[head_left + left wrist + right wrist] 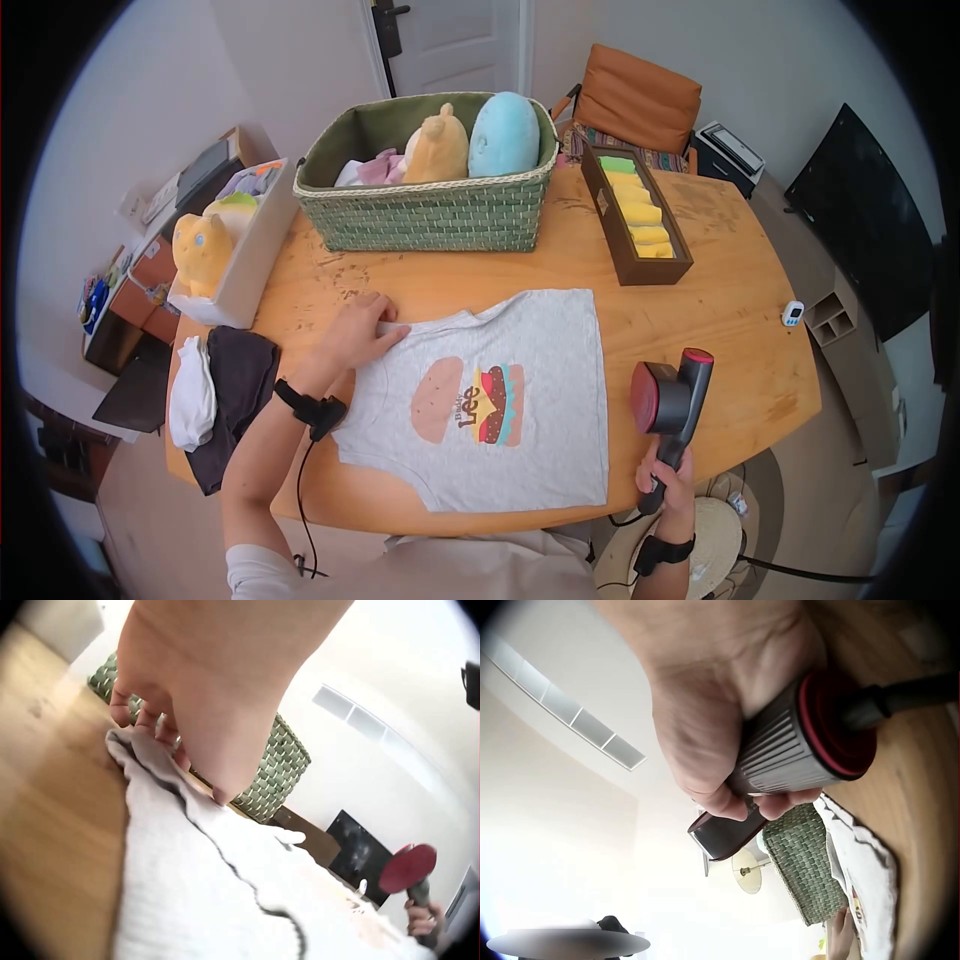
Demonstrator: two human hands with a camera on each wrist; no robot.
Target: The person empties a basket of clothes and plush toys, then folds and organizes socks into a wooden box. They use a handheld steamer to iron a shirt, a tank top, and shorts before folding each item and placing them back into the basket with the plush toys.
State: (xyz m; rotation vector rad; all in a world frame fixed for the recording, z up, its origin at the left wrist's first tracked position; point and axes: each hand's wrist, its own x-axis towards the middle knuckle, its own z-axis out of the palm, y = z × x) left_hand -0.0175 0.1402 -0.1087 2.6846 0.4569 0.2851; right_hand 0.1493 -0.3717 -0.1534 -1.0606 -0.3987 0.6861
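A grey sleeveless shirt (560,400) with a burger print lies spread on the wooden table, its neck edge toward the person's right. My left hand (352,332) rests at the shirt's upper left, the thumb touching its edge and the fingers loosely bent beyond it. In the left wrist view, the shirt's layered hem (202,847) runs below that hand (202,712). At the table's right front, my right hand (668,478) grips the dark handle of a handheld garment steamer (690,400), held upright with its red-rimmed head turned left. The right wrist view shows fingers wrapped around the ribbed handle (780,754).
Behind the shirt stands a green woven basket (430,215) with plush toys and clothes. A brown box (660,270) of rolled yellow and green cloths is right of it. At left are a white bin (262,240) with a plush, dark folded clothing (235,400) and a white garment (192,395).
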